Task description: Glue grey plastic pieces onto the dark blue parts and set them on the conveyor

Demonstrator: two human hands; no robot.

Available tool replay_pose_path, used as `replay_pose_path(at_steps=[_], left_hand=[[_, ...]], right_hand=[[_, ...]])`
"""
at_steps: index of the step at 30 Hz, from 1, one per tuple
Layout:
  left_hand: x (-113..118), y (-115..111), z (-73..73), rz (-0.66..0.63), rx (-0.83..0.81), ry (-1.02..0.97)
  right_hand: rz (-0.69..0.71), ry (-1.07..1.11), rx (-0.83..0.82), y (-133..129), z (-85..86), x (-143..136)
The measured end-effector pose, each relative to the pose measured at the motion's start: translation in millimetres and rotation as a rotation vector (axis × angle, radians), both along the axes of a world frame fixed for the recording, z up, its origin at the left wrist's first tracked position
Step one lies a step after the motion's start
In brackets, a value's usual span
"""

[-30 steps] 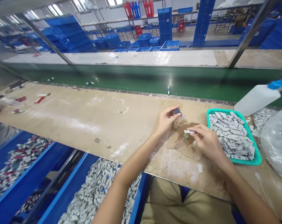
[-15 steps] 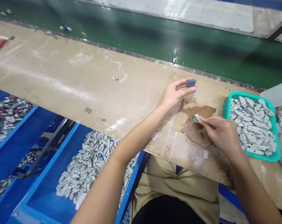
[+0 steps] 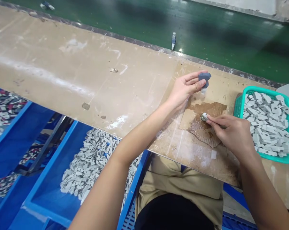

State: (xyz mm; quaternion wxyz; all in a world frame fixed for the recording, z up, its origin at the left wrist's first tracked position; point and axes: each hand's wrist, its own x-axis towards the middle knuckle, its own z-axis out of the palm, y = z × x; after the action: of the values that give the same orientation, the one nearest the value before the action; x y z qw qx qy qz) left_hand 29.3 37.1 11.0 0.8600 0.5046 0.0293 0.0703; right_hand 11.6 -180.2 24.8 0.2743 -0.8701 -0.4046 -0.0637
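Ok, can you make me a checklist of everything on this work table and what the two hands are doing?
Surface: brown worktable, scuffed, white smears.
Job's things: small grey piece in left hand; white piece pressed to round metal bit by right hand, on torn cardboard.
Clutter: teal basket of grey pieces; scrap.
Grippers: both hands pinching.
Cables: nothing seen.
Surroundings: green conveyor belt; blue bins of grey pieces below.

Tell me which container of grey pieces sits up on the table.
The teal basket by the right hand. It rests on the tabletop, while the blue bin of similar grey pieces sits lower, below the table's near edge.
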Motion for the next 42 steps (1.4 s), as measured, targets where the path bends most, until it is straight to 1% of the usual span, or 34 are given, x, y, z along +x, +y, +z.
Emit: replay_pose_path(at_steps=[2, 4, 7, 9, 13, 15, 18, 21, 26, 28, 35, 39, 42], left_hand=[[-1, -1, 1.9, -0.002, -0.004, 0.004], [-1, -1, 1.4, -0.003, 0.025, 0.013], [-2, -1, -1.0, -0.016, 0.093, 0.017], [-2, -2, -1.3, -0.026, 0.152, 0.025], [-5, -5, 3.0, -0.037, 0.253, 0.046], [-6, -10, 5.0, -0.065, 0.271, 0.058], [-9, -18, 5.3, -0.188, 0.278, 0.090], [-14, -27, 3.8, -0.304, 0.276, 0.100], [-19, -34, 3.6, -0.375, 0.252, 0.075], [-20, -35, 4.1, -0.377, 0.228, 0.069], [-20, -34, 6.0, -0.350, 0.204, 0.068], [-21, -34, 8.5, -0.351, 0.183, 0.066], [-24, -37, 11.2, -0.328, 0.177, 0.090]], right_hand=[[0.005, 0.010, -0.011, 0, -0.4, 0], [-0.002, 0.016, -0.003, 0, -0.1, 0], [-0.033, 0.061, 0.061, 1, 2.8, -2], [-0.093, 0.108, 0.148, 2, 6.3, -3], [-0.248, 0.199, 0.400, 2, 13.6, -2], [-0.261, 0.235, 0.500, 1, 16.0, -1], [-0.261, 0.213, 0.580, -1, 18.0, 2], [-0.266, 0.167, 0.584, -3, 19.6, 4], [-0.202, 0.156, 0.537, -4, 24.1, 3], [-0.181, 0.144, 0.522, -4, 25.3, 2], [-0.184, 0.126, 0.481, -6, 26.8, 0], [-0.152, 0.081, 0.468, -5, 28.1, -1], [-0.146, 0.041, 0.435, -5, 28.2, -1]])
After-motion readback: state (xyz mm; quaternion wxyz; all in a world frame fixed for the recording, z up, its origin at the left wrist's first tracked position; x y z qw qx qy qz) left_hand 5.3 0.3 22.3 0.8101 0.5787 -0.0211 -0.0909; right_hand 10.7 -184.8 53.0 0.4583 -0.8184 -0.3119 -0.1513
